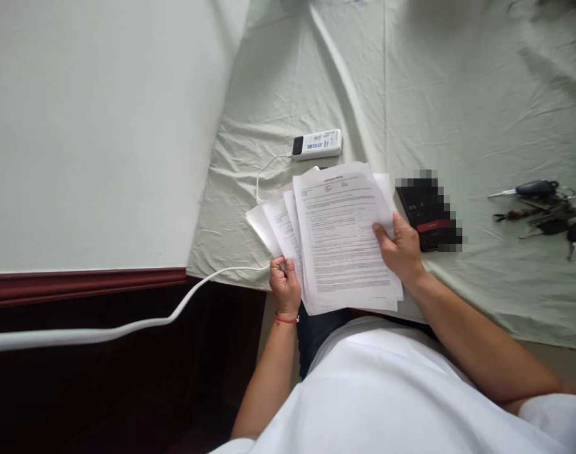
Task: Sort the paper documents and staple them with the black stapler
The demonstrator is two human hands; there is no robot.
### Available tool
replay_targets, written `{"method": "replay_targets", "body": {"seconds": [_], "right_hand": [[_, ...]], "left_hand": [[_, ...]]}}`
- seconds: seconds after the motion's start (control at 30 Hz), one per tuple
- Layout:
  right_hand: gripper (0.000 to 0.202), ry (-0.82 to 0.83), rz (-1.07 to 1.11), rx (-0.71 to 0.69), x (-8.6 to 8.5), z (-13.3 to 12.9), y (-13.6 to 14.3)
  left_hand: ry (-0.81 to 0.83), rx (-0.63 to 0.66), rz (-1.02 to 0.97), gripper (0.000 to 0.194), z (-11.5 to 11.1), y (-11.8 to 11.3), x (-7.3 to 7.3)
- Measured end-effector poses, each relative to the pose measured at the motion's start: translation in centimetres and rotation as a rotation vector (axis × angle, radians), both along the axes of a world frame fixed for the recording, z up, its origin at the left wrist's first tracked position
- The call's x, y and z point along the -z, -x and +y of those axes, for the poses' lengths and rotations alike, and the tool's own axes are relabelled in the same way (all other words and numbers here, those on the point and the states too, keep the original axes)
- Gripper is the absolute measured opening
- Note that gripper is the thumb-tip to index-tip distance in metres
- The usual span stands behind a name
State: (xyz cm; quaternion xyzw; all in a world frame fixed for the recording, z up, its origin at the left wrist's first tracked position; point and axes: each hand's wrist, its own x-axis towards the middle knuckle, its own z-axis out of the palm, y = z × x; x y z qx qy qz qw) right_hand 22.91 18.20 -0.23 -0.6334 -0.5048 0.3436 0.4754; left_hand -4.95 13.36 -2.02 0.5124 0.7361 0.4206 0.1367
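Note:
Printed paper sheets [342,246] are held up in front of me, above the front edge of the cloth-covered table. My right hand [401,249] grips the right edge of the topmost sheets, thumb lying on the print. Lower left, my left hand [285,287] pinches more printed sheets [281,224] that fan out to the left from under the top ones. Both hands are closed on paper. A white cable [235,270] runs in from the left and passes behind my left hand and the papers; whether the hand touches it I cannot tell.
A white power bank [317,145] with a cable plugged in lies beyond the papers. Right of my right hand is a dark, partly pixelated phone-like device [424,217]. A bunch of keys [547,211] lies farther right. The pale green tablecloth [481,113] has wrinkles.

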Motion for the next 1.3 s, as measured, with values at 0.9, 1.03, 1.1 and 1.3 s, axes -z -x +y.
{"method": "replay_targets", "body": {"seconds": [0.9,1.03,1.1,1.3], "right_hand": [[0.020,0.010,-0.012,0.005,-0.51,0.12,0.04],[0.018,0.035,-0.037,-0.034,-0.40,0.13,0.05],[0.017,0.041,-0.054,-0.060,-0.29,0.14,0.07],[0.018,0.046,-0.044,-0.120,0.25,0.23,0.13]], "left_hand": [[0.013,-0.006,-0.047,0.037,-0.10,0.01,-0.04],[0.002,0.001,-0.032,0.037,-0.08,-0.04,-0.05],[0.001,0.005,-0.023,0.037,-0.05,-0.07,-0.07],[0.015,0.005,-0.029,0.040,-0.05,-0.18,-0.13]]}}
